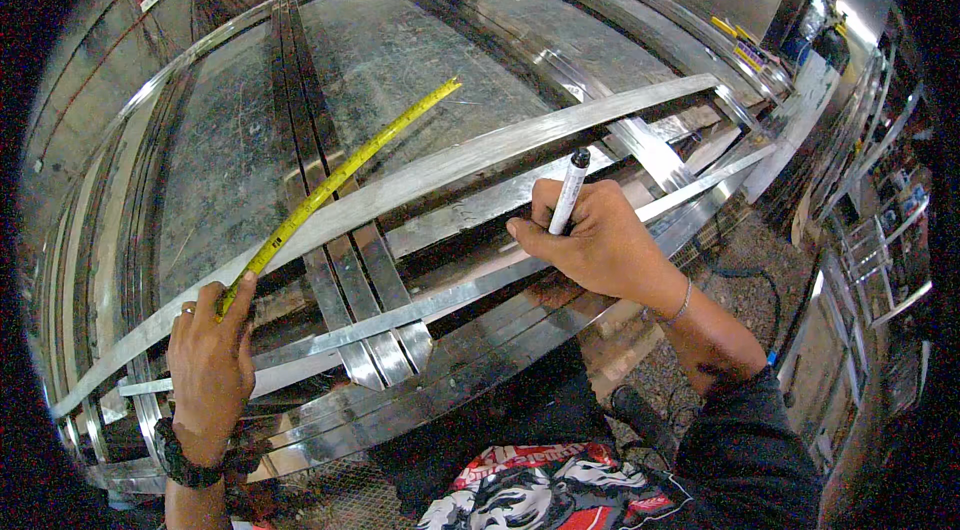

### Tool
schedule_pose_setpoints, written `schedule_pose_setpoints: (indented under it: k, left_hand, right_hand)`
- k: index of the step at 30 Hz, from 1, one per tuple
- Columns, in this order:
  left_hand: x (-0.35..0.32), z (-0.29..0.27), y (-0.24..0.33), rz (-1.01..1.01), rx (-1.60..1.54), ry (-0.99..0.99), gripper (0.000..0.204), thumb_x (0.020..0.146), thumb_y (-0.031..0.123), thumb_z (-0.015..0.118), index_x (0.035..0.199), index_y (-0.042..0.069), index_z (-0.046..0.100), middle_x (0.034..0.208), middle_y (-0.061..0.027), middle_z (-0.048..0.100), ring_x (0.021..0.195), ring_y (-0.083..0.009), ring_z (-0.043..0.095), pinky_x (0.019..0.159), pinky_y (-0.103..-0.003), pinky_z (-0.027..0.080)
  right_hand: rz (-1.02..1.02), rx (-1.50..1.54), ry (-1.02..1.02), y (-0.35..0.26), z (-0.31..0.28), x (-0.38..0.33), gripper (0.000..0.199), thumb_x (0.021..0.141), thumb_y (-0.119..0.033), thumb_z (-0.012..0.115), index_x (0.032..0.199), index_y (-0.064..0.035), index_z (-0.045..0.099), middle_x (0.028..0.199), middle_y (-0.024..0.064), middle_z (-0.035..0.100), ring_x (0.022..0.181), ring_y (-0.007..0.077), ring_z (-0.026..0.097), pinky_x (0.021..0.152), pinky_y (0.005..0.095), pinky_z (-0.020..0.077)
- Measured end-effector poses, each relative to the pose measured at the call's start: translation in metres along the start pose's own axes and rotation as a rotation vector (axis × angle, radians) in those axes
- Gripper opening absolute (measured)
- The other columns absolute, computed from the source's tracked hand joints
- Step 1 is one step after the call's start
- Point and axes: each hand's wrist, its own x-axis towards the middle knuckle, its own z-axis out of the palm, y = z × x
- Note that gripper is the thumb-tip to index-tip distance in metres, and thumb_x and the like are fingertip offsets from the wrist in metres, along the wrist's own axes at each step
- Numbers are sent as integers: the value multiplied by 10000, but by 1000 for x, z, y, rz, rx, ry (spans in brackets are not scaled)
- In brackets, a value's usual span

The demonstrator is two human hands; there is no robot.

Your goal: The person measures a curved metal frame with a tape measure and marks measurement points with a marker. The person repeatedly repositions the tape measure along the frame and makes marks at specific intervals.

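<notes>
My left hand [208, 360], with a ring and a dark wristwatch, is closed on the near end of a yellow tape measure [350, 166]. Its blade stretches up and to the right, across a long brushed metal bar [500, 148]; any case is hidden by the hand. A white marker [568, 198] with a black end pointing up sits in my right hand [600, 245], whose fingers are curled round it. That hand is over a second, narrower metal strip [440, 302], right of the middle. Shiny crosswise bars [365, 275] run beneath both long pieces.
A large metal frame with a scuffed grey sheet [410, 50] spreads across the far side. Yellow-handled tools [745, 48] lie at its right end. A dark cable [765, 280] loops on the ground to the right, near stacked metal lengths [865, 250].
</notes>
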Motion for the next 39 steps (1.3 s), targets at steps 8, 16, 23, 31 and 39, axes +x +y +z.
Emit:
schedule_pose_setpoints:
  k: [8,16,23,31,39]
  left_hand:
    - [1,-2,3,-9,-23,-8,650,883,19,748,1512,137,632,1286,-192,627,1041,-392,629,896,-486,546]
    - [1,-4,4,7,-29,15,645,868,10,759,1492,130,648,1266,-181,628,1021,-387,628,882,-487,544]
    - [0,2,0,32,-3,47,659,863,22,769,1500,127,635,1249,-172,623,1005,-373,628,860,-485,538]
    - [2,1,1,58,-8,75,620,883,52,743,1490,123,637,1177,-162,607,965,-370,627,839,-488,536]
    - [0,-5,3,5,-21,2,634,901,52,723,1517,155,610,1246,-174,631,1010,-403,641,895,-510,550]
  right_hand:
    - [-26,7,13,4,0,0,426,987,-133,801,721,-41,480,628,-10,382,642,76,344,538,345,306]
    - [-54,-32,15,10,4,2,433,981,-122,805,719,-43,469,625,-7,380,638,79,350,542,350,316]
    - [-3,148,136,10,0,1,417,988,-160,822,712,-73,521,611,-52,485,611,46,450,521,295,348]
    - [97,324,225,-10,-7,5,308,975,-255,871,889,-78,634,712,-50,604,642,44,519,547,267,405]
    - [-65,482,-68,-35,10,8,226,966,-134,837,975,-54,626,907,17,703,737,58,640,629,228,526]
